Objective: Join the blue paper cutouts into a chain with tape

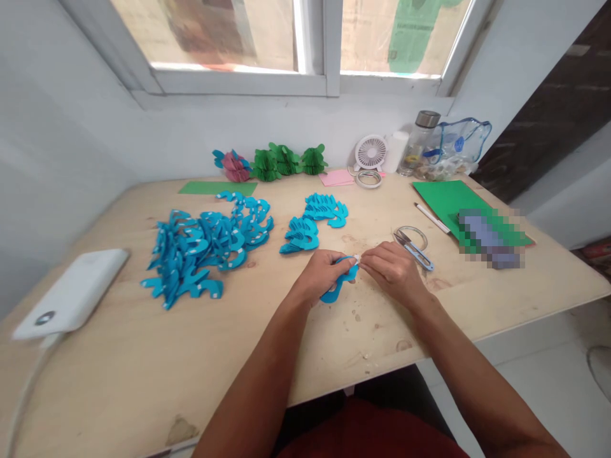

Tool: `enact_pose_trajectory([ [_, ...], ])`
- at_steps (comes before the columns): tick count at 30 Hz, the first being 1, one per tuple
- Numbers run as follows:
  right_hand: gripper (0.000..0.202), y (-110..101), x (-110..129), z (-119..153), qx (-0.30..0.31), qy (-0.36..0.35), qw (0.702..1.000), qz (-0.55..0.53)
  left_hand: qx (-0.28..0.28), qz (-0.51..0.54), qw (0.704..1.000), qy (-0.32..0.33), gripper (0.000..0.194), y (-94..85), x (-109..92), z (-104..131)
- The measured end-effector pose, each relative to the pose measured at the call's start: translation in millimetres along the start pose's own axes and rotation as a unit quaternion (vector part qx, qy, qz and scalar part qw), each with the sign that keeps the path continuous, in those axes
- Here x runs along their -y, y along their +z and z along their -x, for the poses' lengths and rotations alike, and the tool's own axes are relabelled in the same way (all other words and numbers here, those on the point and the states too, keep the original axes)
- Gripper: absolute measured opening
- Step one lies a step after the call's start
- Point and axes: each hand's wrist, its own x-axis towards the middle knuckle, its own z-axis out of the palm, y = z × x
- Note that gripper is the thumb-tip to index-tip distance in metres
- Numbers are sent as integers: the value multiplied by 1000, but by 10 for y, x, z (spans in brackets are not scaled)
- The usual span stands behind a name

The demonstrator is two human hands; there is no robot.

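Together, left hand (321, 272) and right hand (392, 270) each grip one blue paper cutout (340, 284) between two blue piles.

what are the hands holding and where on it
A blue paper cutout: the left hand grips its middle, the right hand pinches a small white bit at its upper end.

Home craft corner, not a shop floor. Bare plywood tabletop (143, 356) pushed into a painted wall corner under a window (315, 44). Piles of blue paper cutouts (205, 245), folded green paper ornaments (286, 160), green paper sheet (443, 197), thread snips (414, 247), small desk fan (371, 152), glass jar (420, 141). Tiled floor (539, 388) alongside.
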Motion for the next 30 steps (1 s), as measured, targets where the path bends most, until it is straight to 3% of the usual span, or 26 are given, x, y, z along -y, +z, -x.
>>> enact_pose_trajectory([
  [15, 14, 14, -20, 22, 14, 12, 1000, -7, 0, -20, 1000, -3, 22, -5, -8, 12],
  [30, 12, 40, -30, 13, -15, 114, 982, -147, -2, 18, 1000, 7, 23, -14, 49, -28],
])
